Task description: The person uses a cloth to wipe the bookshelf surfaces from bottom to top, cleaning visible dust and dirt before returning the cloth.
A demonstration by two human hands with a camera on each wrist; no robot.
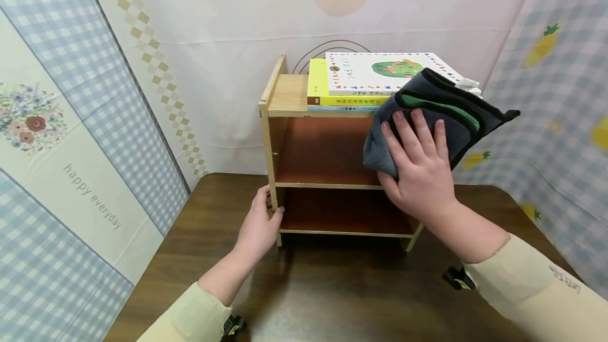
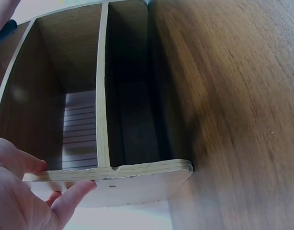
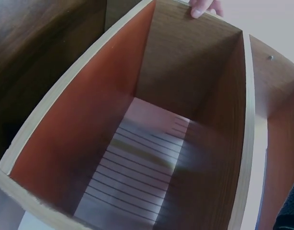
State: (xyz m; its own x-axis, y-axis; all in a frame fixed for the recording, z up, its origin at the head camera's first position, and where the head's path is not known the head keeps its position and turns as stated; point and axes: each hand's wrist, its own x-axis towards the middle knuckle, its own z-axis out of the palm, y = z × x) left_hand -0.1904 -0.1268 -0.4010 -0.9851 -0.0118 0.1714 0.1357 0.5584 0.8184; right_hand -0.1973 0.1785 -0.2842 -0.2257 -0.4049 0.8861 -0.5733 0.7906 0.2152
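A small wooden shelf (image 1: pixel 328 186) with open compartments stands on the table. My left hand (image 1: pixel 258 226) grips the front edge of its left side panel (image 1: pixel 269 157), low down, with the thumb towards the inside. The left wrist view shows the same hand (image 2: pixel 22 196) with fingers on both sides of that edge. My right hand (image 1: pixel 420 168) holds a dark grey cloth (image 1: pixel 442 88) with black trim and a green stripe at the shelf's upper right front. Its fingers lie over the cloth, and the thumb tip is hidden. In the right wrist view only a cloth corner (image 3: pixel 288 211) shows.
Stacked books lie on the shelf top, a white one (image 1: pixel 356 73) over a yellow one (image 1: pixel 315 81). Brown wooden tabletop (image 1: pixel 342 289) extends around the shelf. Patterned cloth hangings stand behind and at both sides.
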